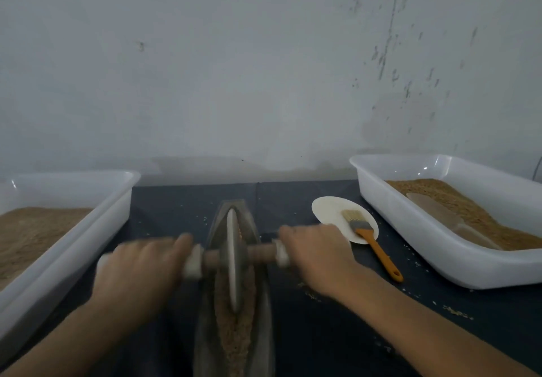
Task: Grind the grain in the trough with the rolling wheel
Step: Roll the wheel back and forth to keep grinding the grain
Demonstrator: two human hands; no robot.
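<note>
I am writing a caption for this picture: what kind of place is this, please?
Probably a small, plain workroom for hand-grinding: a grinding trough with its wheel, white tubs of brown meal, and a stained bare wall.

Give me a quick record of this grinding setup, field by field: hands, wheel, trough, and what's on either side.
left hand: grips the axle's left handle
right hand: grips the right handle
wheel: upright in the trough
trough: holds brown grain
left tub: brown grain inside
right tub: grain and a scoop
brush: orange handle, lying on a white plate
</note>
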